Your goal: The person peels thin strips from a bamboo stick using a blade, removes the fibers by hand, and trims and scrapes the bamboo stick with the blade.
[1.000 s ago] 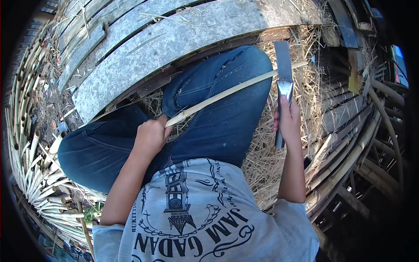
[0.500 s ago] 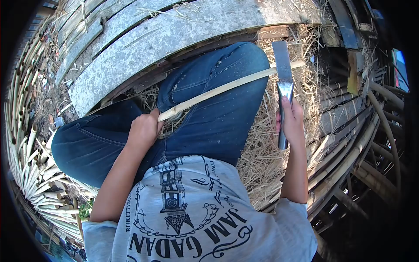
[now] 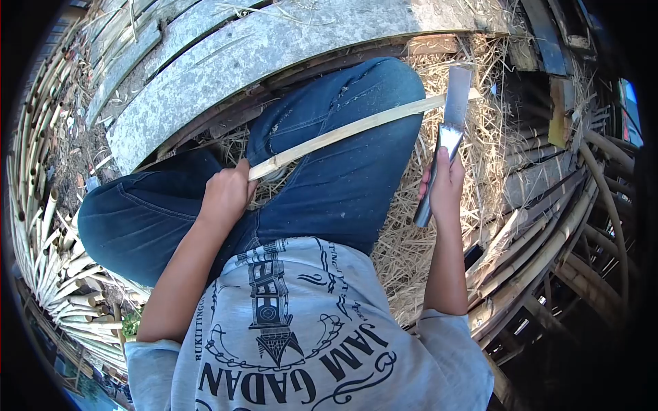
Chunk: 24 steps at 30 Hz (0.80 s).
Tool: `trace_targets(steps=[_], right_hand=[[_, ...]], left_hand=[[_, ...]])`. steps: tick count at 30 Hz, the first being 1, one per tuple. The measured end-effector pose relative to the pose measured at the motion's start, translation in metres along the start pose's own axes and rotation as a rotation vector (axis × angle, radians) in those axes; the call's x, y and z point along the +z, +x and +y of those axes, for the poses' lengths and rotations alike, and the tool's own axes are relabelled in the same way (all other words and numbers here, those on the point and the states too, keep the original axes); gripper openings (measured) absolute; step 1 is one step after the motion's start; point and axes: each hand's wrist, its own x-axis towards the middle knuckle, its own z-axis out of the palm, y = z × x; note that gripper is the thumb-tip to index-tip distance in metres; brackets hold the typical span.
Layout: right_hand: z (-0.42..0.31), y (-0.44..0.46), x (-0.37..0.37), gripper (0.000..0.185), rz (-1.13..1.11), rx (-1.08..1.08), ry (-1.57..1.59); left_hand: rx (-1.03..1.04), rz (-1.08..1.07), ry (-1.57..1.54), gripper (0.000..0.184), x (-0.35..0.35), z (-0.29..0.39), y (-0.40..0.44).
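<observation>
My left hand (image 3: 229, 192) is wrapped round the near end of a long, pale bamboo strip (image 3: 343, 134). The strip slants up to the right across my jeans, over the right knee, and its far end passes behind a blade. In my right hand (image 3: 444, 181) is a cleaver-like knife (image 3: 457, 99) with a broad, straight metal blade and a shiny metal handle. My thumb lies along the top of the handle, and the blade points away from me, crossing the strip near its far end. Whether blade and strip touch, I cannot tell.
Weathered grey boards (image 3: 233, 75) lie in front of my legs. Pale shavings (image 3: 404, 267) cover the ground at my right. Cut bamboo poles (image 3: 75, 308) are piled at the left, and more bamboo lengths (image 3: 534, 253) lie to the right beside a dark gap.
My right hand has moved slightly left and down, tilting the knife so its blade leans right and its handle end swings left. The bamboo strip and my left hand have barely shifted.
</observation>
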Motion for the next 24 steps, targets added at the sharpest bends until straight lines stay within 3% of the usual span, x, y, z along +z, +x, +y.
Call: trace_targets(steps=[6,12,17,21,24], right_hand=[[0.005,-0.033,0.021,0.027,-0.317,-0.063,-0.114],[0.003,-0.014,0.01,0.027,-0.13,-0.032,-0.021],[0.023,-0.039,0.033,0.03,-0.167,-0.022,0.005],[0.005,-0.028,0.011,0.03,-0.203,-0.061,-0.065],[0.006,-0.014,-0.001,0.031,-0.096,0.023,0.108]], left_hand=[[0.016,0.016,-0.022,0.024,0.004,-0.001,0.002],[0.004,0.011,-0.016,0.024,0.002,0.005,-0.004],[-0.005,0.001,0.006,0.023,0.0,0.009,-0.001],[0.008,-0.001,0.019,0.023,0.002,0.009,0.0],[0.001,0.008,0.017,0.024,0.006,0.011,0.002]])
